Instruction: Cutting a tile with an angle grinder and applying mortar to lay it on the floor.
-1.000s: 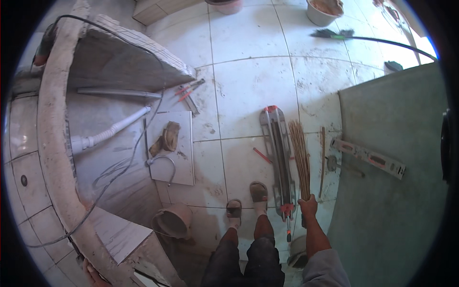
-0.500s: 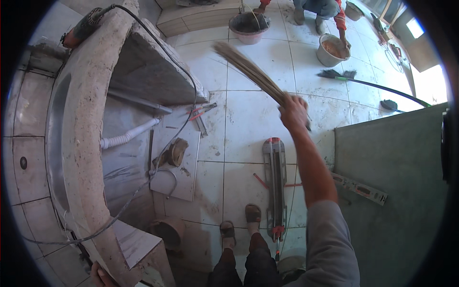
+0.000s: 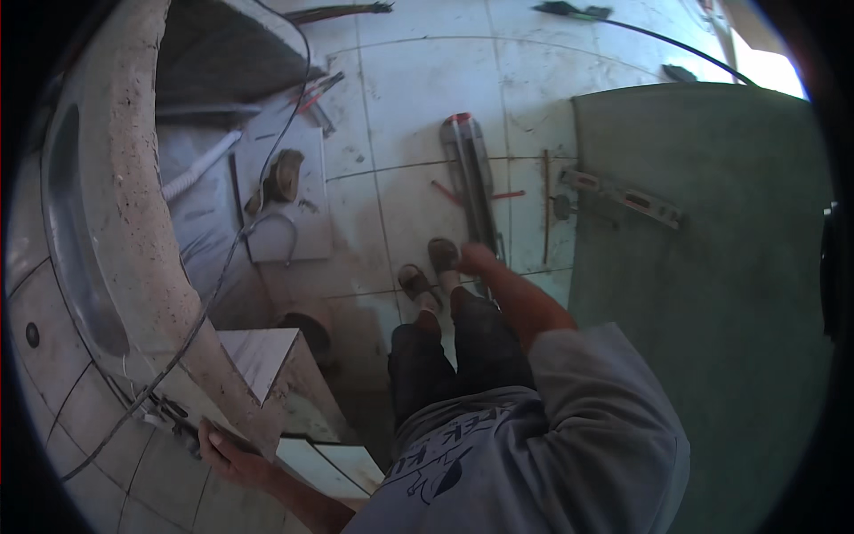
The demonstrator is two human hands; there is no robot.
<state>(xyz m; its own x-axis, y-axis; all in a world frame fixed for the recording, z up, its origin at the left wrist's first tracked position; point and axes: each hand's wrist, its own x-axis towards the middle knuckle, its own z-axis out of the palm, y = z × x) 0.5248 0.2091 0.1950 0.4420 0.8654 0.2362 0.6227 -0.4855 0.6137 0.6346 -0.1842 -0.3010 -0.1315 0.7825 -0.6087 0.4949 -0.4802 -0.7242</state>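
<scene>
My left hand (image 3: pixel 224 454) rests along the near end of the rough concrete counter (image 3: pixel 147 267), fingers stretched out and no tool visible in it. Low in front of my legs is my right hand (image 3: pixel 478 259), blurred, beside my right sandal (image 3: pixel 443 254) and over the near part of a manual tile cutter (image 3: pixel 473 173). Whether its fingers hold anything does not show. A stick broom (image 3: pixel 338 12) lies on the floor at the far edge of the view, apart from both hands.
A dark cable (image 3: pixel 212 303) runs over the counter. Beneath, a tile (image 3: pixel 307 222) carries a brown roll-like object (image 3: pixel 285 175); a bucket (image 3: pixel 307 329) stands nearer. On the right, a spirit level (image 3: pixel 627 198) lies by a grey-green panel (image 3: pixel 703 294). A long-handled broom (image 3: pixel 672 40) lies farther off.
My right hand has let go of the stick broom, which now lies farther off, and has drawn back toward my legs. The view has tilted down; the other person has left it.
</scene>
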